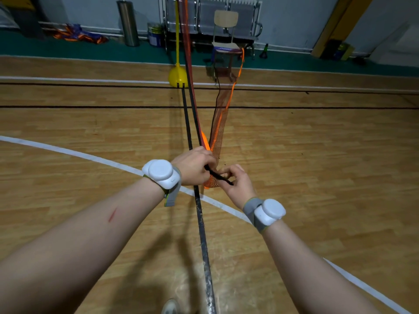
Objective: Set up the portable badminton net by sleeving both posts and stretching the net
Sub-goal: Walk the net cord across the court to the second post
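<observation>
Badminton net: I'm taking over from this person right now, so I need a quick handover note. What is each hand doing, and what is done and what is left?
Left hand: grips the bunched near end of the net.
Right hand: pinches the black cord coming off that end.
Net: the far end rises along the yellow post, and it seems to be sleeved there. One edge hangs toward the chair, and the mesh is slack and bunched.
Left: sleeve the near end onto the second post, which I can't clearly identify in view, then stretch the net.
</observation>
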Demonstrator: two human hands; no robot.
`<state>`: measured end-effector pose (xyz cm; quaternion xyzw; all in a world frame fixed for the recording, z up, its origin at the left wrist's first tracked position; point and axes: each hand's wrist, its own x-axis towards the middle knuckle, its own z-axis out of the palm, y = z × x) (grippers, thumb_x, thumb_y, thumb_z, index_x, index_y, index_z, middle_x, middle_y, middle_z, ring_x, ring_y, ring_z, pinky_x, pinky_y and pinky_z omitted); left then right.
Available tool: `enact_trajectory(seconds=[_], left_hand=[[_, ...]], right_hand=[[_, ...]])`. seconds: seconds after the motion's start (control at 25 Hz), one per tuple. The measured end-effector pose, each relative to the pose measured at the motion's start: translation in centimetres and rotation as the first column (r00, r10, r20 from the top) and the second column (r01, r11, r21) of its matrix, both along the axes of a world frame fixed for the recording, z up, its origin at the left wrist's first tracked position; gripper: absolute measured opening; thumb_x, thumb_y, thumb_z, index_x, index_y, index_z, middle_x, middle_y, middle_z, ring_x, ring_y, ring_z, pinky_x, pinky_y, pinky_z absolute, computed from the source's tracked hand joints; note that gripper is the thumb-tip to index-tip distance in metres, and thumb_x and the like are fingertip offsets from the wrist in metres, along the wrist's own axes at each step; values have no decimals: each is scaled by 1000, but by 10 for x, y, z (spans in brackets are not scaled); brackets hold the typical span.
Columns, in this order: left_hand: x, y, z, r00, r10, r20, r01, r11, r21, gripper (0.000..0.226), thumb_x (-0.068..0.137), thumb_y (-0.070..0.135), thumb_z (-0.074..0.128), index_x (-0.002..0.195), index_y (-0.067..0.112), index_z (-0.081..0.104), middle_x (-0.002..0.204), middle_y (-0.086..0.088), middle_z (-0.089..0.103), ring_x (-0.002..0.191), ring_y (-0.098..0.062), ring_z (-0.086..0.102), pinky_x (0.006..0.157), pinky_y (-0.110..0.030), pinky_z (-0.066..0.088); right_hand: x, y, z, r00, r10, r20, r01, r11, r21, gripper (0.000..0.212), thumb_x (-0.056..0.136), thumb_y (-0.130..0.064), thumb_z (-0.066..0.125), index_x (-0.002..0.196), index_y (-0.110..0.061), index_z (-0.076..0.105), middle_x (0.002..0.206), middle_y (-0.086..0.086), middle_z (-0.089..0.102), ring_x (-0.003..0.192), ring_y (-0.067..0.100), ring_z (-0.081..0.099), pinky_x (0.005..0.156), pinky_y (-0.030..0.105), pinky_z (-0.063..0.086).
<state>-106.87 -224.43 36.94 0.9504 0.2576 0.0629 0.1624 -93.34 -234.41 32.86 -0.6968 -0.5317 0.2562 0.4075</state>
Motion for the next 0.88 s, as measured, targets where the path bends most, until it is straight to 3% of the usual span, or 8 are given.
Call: enact_trajectory(seconds=[0.12, 0.24, 0.32, 0.44, 0.64, 0.76, 0.8, 0.88], left_hand=[[0, -5, 8, 998, 21, 53, -19, 1000, -23, 10, 78, 14, 54, 86, 15, 60, 84, 8, 46, 91, -14, 42, 76, -27, 39], [-1, -6, 13, 996, 59, 61, -59, 998, -7, 6, 78, 14, 54, 83, 13, 58, 82, 7, 48, 87, -12, 40, 73, -25, 36], [-3, -5, 16, 992, 99, 81, -98, 995, -18, 5, 77, 13, 55, 81, 12, 58, 82, 6, 49, 87, -11, 41, 73, -23, 34], [-8, -3, 16, 986, 135, 101, -133, 991, -27, 5, 77, 12, 55, 80, 11, 59, 83, 5, 52, 87, -10, 40, 71, -19, 29], [-8, -4, 14, 983, 173, 63, -172, 985, -23, 3, 78, 13, 55, 80, 13, 56, 84, 4, 51, 89, -14, 43, 75, -24, 34], [-5, -4, 9, 980, 201, 1, -201, 979, -25, 8, 79, 13, 53, 84, 10, 58, 89, -2, 55, 94, -19, 46, 78, -27, 38], [-3, -6, 8, 979, 202, -22, -202, 979, -18, 10, 79, 12, 52, 86, 9, 59, 92, -3, 56, 96, -20, 47, 79, -29, 39], [3, -10, 5, 977, 204, -54, -205, 979, -6, 13, 79, 11, 51, 89, 9, 59, 95, -4, 56, 100, -21, 47, 82, -30, 40]], right_hand=[[8, 5, -3, 1000, 9, 9, -9, 999, -41, 14, 79, -1, 66, 81, -12, 58, 86, 1, 47, 74, 5, 45, 73, 13, 37], [13, 10, -7, 997, 72, -17, -73, 993, -88, 20, 80, -9, 68, 74, -22, 54, 76, -8, 51, 73, 4, 46, 64, 9, 35], [16, 10, -12, 996, 85, -41, -89, 989, -114, 28, 80, -10, 68, 70, -28, 50, 74, -14, 53, 74, 5, 51, 71, 9, 39], [24, 4, -21, 995, 85, -51, -92, 984, -154, 28, 80, -8, 68, 69, -26, 50, 77, -8, 55, 84, 15, 53, 80, 26, 42], [35, -16, -20, 994, 107, -37, -112, 983, -147, 10, 85, -12, 62, 81, -13, 53, 79, 2, 56, 78, 14, 52, 75, 29, 41], [35, -34, -14, 992, 112, -62, -120, 982, -145, 9, 89, -17, 58, 95, -16, 64, 71, -12, 57, 66, -5, 51, 65, 14, 41], [35, -41, -11, 991, 110, -73, -119, 983, -136, 15, 89, -19, 58, 101, -18, 67, 77, -15, 62, 73, -8, 55, 69, 11, 43], [33, -53, -5, 989, 110, -100, -122, 985, -125, 22, 89, -21, 58, 108, -18, 69, 98, -9, 69, 95, 1, 61, 86, 18, 47]])
